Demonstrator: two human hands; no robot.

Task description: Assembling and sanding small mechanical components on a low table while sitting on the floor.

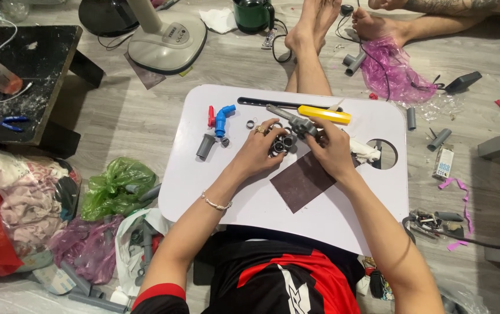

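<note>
- Holding a grey pipe assembly (289,135) over the white worktop (320,221), both hands closed on it: left hand (260,148) grasping a cluster of short grey rings at its lower end, right hand (330,146) gripping the longer barrel-like part.
- Judging by the joined look: several grey pieces already fitted together into one gun-like shape, so part of the build looks done.
- Lying loose just left of the left hand: a blue elbow fitting (222,119), a red piece (211,116), a grey tube (204,146) and small rings (251,124); apparently not yet added.
- Resting just beyond the right hand: a yellow utility knife (324,114) and a black strip (261,103), neither in use.
- Sitting under and near the right hand: a dark sandpaper sheet (300,181), untouched at this moment.
- Scattered well apart on the floor to the right: more grey pipe offcuts (439,139); whether needed cannot be told.
- Seeming roughly midway, with loose fittings left to join.
</note>
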